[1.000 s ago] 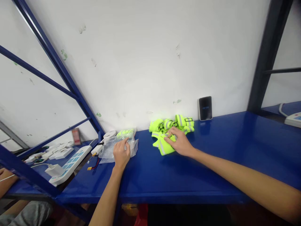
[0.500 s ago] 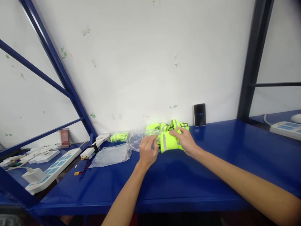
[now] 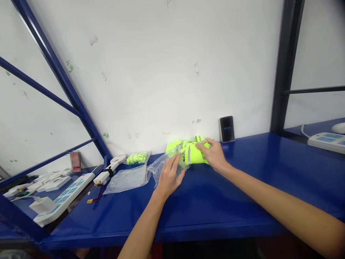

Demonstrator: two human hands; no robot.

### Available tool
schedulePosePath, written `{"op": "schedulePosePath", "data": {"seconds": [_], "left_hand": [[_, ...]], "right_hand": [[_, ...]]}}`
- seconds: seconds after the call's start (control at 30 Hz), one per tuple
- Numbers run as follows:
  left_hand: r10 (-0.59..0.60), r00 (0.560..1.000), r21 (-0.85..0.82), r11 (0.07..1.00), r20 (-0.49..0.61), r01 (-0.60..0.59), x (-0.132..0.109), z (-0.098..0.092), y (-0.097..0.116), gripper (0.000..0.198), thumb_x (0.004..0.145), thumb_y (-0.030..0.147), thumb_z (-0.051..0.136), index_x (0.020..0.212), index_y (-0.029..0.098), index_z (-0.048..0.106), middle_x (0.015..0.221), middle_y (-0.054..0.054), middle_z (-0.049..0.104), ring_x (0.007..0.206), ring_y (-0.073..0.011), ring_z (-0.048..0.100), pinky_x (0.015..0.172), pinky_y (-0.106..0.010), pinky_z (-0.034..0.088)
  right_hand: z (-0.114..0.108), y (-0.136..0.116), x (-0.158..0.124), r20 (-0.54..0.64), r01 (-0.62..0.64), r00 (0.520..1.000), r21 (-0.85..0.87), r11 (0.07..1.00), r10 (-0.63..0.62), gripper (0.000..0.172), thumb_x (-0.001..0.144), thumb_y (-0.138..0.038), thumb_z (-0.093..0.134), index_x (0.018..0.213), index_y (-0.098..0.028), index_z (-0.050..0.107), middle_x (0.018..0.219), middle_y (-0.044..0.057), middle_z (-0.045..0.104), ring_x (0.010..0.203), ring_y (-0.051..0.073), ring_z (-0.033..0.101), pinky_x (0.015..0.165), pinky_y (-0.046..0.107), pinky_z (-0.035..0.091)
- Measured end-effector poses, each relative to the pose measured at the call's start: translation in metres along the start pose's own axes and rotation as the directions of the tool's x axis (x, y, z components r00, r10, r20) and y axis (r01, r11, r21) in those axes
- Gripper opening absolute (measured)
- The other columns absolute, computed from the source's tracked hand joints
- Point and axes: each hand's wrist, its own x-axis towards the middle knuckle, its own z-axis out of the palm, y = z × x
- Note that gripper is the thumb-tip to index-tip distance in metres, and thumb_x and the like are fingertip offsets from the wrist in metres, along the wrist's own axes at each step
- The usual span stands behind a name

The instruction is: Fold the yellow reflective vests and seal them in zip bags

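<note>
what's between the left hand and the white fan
In the head view, a flat clear bag and part of the crumpled bag lie between the left hand and white fan.

The cloth bundle [image 3: 194, 154] is bright yellow-green, crossed by a silvery-grey stripe that runs down its front. It is folded into a compact, rounded roll, lying on its side with its length running left to right, at the rear of the table [image 3: 221, 194]. The plastic bag [image 3: 159, 166] is clear, thin, limp and wrinkled. It stretches left from the bundle, its right end meeting the cloth's left end; whether the film goes around that end or only lies against it cannot be told.
</note>
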Motion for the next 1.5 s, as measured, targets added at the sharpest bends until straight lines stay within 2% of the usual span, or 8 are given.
{"op": "schedulePosePath", "data": {"seconds": [0.1, 0.23, 0.33, 0.43, 0.57, 0.93, 1.1, 1.5], "left_hand": [[0.028, 0.999, 0.04, 0.999, -0.037, -0.027, 0.001, 0.0, 0.003, 0.066, 0.089, 0.028, 0.059, 0.147, 0.022, 0.029, 0.13, -0.011, 0.059, 0.119, -0.025, 0.054, 0.102, -0.041, 0.044], [-0.042, 0.999, 0.108, 0.993, -0.018, 0.044, 0.003, -0.006, 0.006, 0.07, 0.085, 0.042, 0.063, 0.145, 0.022, 0.032, 0.138, -0.014, 0.052, 0.13, -0.0302, 0.045, 0.106, -0.047, 0.037], [-0.131, 0.99, 0.106, 0.987, 0.061, 0.124, 0.003, -0.007, 0.006, 0.084, 0.078, 0.056, 0.065, 0.146, 0.02, 0.03, 0.148, -0.018, 0.039, 0.136, -0.0339, 0.036, 0.109, -0.053, 0.031], [-0.177, 0.97, 0.019, 0.984, 0.168, 0.177, 0.0, -0.003, 0.005, 0.093, 0.072, 0.061, 0.068, 0.146, 0.019, 0.028, 0.144, -0.017, 0.043, 0.134, -0.0322, 0.04, 0.11, -0.051, 0.031], [-0.207, 0.954, -0.065, 0.972, 0.218, 0.226, -0.003, 0.003, 0.005, 0.098, 0.07, 0.058, 0.07, 0.147, 0.018, 0.024, 0.14, -0.015, 0.046, 0.131, -0.0307, 0.041, 0.108, -0.048, 0.034], [-0.192, 0.96, -0.043, 0.978, 0.204, 0.204, -0.002, 0.007, 0.007, 0.097, 0.073, 0.059, 0.067, 0.147, 0.018, 0.022, 0.139, -0.018, 0.044, 0.129, -0.0332, 0.041, 0.108, -0.051, 0.032], [-0.172, 0.963, -0.039, 0.982, 0.206, 0.184, -0.003, 0.007, 0.004, 0.096, 0.074, 0.06, 0.066, 0.147, 0.017, 0.022, 0.142, -0.018, 0.042, 0.132, -0.0327, 0.039, 0.108, -0.049, 0.033], [-0.105, 0.977, -0.052, 0.992, 0.185, 0.117, -0.004, 0.005, 0.004, 0.099, 0.075, 0.061, 0.064, 0.148, 0.017, 0.014, 0.143, -0.019, 0.045, 0.132, -0.0314, 0.043, 0.108, -0.049, 0.032]], "right_hand": [[-0.001, 0.002, 0.0, -0.028, 0.177, 0.983, -0.144, 0.973, -0.183, 0.021, 0.072, -0.038, 0.066, 0.066, -0.02, 0.057, 0.072, 0.0, 0.059, 0.074, 0.02, 0.055, 0.074, 0.034, 0.041], [0.0, 0.001, -0.005, 0.089, 0.286, 0.957, -0.155, 0.945, -0.275, 0.016, 0.075, -0.034, 0.065, 0.07, -0.02, 0.057, 0.079, 0.002, 0.062, 0.081, 0.021, 0.058, 0.081, 0.035, 0.04], [0.001, -0.003, -0.012, 0.2, 0.364, 0.921, -0.131, 0.922, -0.335, 0.014, 0.076, -0.028, 0.064, 0.07, -0.021, 0.055, 0.083, 0.002, 0.061, 0.084, 0.021, 0.058, 0.081, 0.035, 0.04], [0.002, -0.004, -0.018, 0.292, 0.432, 0.876, -0.12, 0.894, -0.385, 0.013, 0.076, -0.022, 0.063, 0.069, -0.021, 0.053, 0.085, 0.002, 0.058, 0.083, 0.02, 0.057, 0.08, 0.034, 0.041], [0.005, 0.001, -0.022, 0.348, 0.446, 0.855, -0.119, 0.887, -0.384, 0.013, 0.077, -0.019, 0.062, 0.07, -0.02, 0.052, 0.085, 0.002, 0.055, 0.082, 0.019, 0.056, 0.081, 0.035, 0.041], [0.006, -0.001, -0.018, 0.382, 0.418, 0.866, -0.204, 0.885, -0.321, 0.007, 0.075, -0.018, 0.058, 0.074, -0.021, 0.051, 0.085, 0.001, 0.054, 0.082, 0.02, 0.054, 0.08, 0.036, 0.041], [0.005, 0.0, -0.019, 0.398, 0.441, 0.853, -0.204, 0.874, -0.337, 0.027, 0.073, -0.015, 0.058, 0.098, -0.022, 0.054, 0.101, 0.004, 0.059, 0.096, 0.022, 0.056, 0.086, 0.037, 0.041], [0.001, -0.002, -0.02, 0.463, 0.553, 0.767, -0.126, 0.823, -0.445, 0.015, 0.071, -0.011, 0.056, 0.081, -0.021, 0.054, 0.089, 0.003, 0.057, 0.086, 0.021, 0.058, 0.082, 0.037, 0.044]]}}
